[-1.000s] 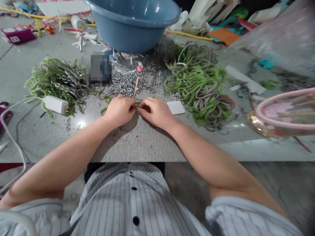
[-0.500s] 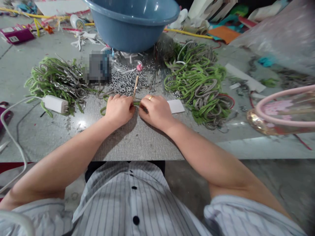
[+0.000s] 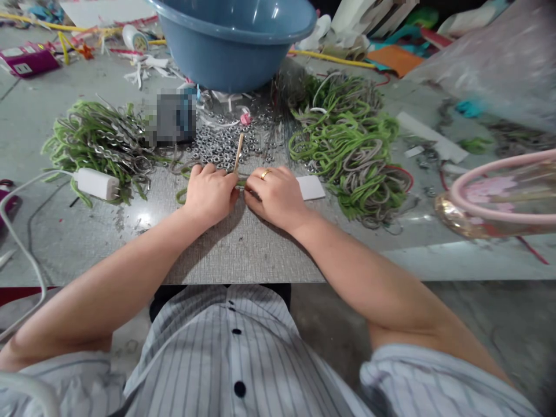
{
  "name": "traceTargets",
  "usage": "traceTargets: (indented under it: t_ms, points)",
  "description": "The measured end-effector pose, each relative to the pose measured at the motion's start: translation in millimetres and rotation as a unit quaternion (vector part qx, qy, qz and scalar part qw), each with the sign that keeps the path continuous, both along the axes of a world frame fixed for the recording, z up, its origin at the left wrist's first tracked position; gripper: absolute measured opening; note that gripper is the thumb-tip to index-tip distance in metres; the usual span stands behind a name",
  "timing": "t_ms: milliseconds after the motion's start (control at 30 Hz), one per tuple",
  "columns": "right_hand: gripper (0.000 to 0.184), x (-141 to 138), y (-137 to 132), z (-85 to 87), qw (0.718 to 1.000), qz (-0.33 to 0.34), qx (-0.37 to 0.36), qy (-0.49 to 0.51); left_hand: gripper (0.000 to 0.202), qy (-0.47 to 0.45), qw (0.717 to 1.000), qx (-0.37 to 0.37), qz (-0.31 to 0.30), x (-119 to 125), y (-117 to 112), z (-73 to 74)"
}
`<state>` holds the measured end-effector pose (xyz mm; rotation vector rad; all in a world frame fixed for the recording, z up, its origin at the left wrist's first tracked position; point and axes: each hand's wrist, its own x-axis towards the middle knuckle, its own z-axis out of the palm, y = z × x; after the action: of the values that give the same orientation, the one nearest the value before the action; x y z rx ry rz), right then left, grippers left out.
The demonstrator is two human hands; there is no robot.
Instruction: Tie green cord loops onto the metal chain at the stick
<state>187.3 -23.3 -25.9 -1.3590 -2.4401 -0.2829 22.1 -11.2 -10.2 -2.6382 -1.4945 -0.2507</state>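
My left hand is closed on a green and grey cord, with its knuckles up, close above the table. A thin wooden stick sticks up beside its thumb and index finger; its lower end is hidden. My right hand, with a ring on one finger, is closed around the same cord, of which a short stretch shows between the hands. A loop of it curls out left of my left hand. Just beyond both hands lie many small metal rings.
A blue basin stands behind the metal rings. Green and grey cords are heaped at right and, with chains, at left. A white charger, a white card and a pink-handled clear bag lie nearby.
Both hands stay almost in place, holding the cord. The view has shifted very slightly; nothing else visibly differs.
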Motion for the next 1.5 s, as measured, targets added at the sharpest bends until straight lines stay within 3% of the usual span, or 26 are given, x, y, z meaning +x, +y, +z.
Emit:
traceTargets:
  t_ms: [700,933,1067,1167,1233,1333,1500]
  points:
    - [0.011,-6,0,3.9,0.991,-0.052,-0.100,0.075,0.017,0.021,0.998,-0.050,-0.006,5,-1,4.7]
    - [0.011,-4,2,3.0,0.985,-0.036,-0.121,0.116,0.018,0.031,0.999,-0.037,-0.009,5,-1,3.2]
    - [0.012,-1,6,1.0,0.979,-0.012,-0.127,0.156,0.016,-0.012,0.999,-0.028,-0.022,-1,2,0.8]
    - [0.013,3,10,-0.9,0.948,0.000,-0.160,0.274,0.016,-0.101,0.993,-0.052,-0.022,-6,9,1.5]
    - [0.016,4,13,-1.0,0.905,0.002,-0.195,0.377,0.017,-0.202,0.975,-0.091,-0.016,-8,13,3.3]
    - [0.028,4,14,1.4,0.841,0.014,-0.243,0.484,0.019,-0.351,0.918,-0.186,-0.023,-8,15,6.0]
    - [0.036,1,8,9.0,0.793,0.037,-0.309,0.524,0.020,-0.481,0.808,-0.338,-0.018,-8,13,9.6]
